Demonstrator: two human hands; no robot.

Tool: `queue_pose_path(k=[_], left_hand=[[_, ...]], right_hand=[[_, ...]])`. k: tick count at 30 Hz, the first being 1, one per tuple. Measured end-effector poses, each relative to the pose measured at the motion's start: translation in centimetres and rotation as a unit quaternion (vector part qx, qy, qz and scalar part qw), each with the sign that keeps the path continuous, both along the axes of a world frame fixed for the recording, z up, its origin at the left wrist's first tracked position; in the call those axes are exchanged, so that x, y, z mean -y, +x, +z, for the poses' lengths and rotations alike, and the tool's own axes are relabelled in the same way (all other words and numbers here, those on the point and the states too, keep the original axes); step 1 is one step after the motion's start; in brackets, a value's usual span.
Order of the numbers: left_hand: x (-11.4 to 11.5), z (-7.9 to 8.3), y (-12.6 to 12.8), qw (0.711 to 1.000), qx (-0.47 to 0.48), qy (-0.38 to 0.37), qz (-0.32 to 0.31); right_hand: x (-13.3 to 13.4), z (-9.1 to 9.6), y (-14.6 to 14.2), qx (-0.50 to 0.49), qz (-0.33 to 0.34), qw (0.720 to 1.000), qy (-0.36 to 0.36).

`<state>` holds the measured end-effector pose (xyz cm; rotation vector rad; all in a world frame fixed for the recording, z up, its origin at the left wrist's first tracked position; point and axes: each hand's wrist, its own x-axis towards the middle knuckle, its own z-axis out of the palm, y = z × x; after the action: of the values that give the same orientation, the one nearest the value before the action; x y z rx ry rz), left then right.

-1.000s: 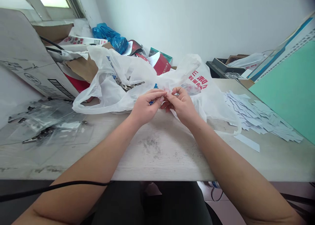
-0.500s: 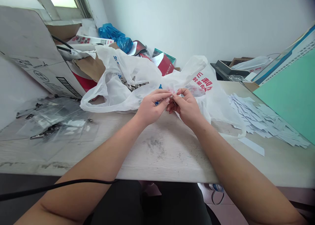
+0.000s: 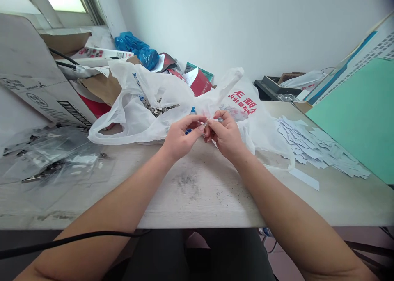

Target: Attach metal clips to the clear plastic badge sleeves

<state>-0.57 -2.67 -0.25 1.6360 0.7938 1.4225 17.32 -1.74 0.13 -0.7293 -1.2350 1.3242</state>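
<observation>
two hands (image 3: pixel 181 138), one white plastic bag (image 3: pixel 132 119), one blue bag (image 3: pixel 135 46), one cardboard box (image 3: pixel 37 80).

L hand (image 3: pixel 181 136): pinching small item (image 3: pixel 205 125) w/ R hand
R hand (image 3: pixel 226 135): fingertips on same item
Behind hands: white plastic bag (image 3: pixel 138 113)
Table (image 3: pixel 197 199) R: paper slips (image 3: pixel 317 145)
Table L: clear plastic sleeves (image 3: pixel 58 156)

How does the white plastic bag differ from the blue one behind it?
The white plastic bag lies spread across the desk, while the blue plastic bag sits bunched up farther back. The white one shows red print; no print shows on the blue one. Both are thin, crumpled plastic.
</observation>
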Motion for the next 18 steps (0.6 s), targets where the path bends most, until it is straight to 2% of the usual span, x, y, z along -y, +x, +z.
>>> queue_pose_path(k=[3,6,11,15,18], left_hand=[[-0.1,0.0,-0.2,0.998,-0.033,0.037,-0.026],[-0.1,0.0,-0.4,0.993,-0.09,0.071,-0.005],[-0.2,0.0,-0.8,0.967,-0.198,0.16,0.022],[0.0,-0.3,-0.6,0.961,-0.21,0.176,0.039],[0.2,-0.2,-0.1,0.967,-0.187,0.167,0.042]], right_hand=[[0.0,0.1,0.3,0.014,-0.004,1.0,0.012],[-0.1,-0.2,0.4,0.042,-0.003,0.998,0.04],[-0.1,-0.8,0.7,0.091,-0.04,0.991,0.094],[0.6,0.1,1.6,0.114,-0.055,0.985,0.119],[1.4,1.0,1.7,0.112,-0.083,0.98,0.139]])
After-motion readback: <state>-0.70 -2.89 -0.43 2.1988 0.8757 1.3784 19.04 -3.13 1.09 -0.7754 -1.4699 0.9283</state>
